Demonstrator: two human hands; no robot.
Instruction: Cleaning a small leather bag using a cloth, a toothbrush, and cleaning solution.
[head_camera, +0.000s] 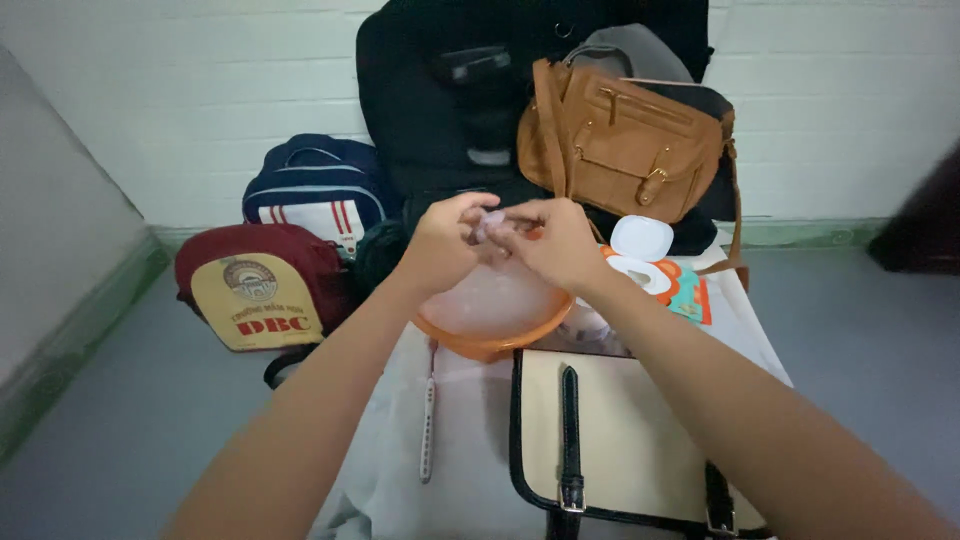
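Far to the left of my left hand (443, 243) a maroon and yellow backpack (262, 285) sits on the floor, a navy bag (320, 190) behind it. Both my hands meet above the orange basin (490, 318): my left hand and right hand (555, 240) pinch a small pale cloth (490, 224) between closed fingertips. The basin looks wet inside. Nearer me than my hands lies the cream bag (620, 440), untouched. Right of my right hand, a wipes pack (655, 272) lies open; the brown handbag (625, 140) stands beyond.
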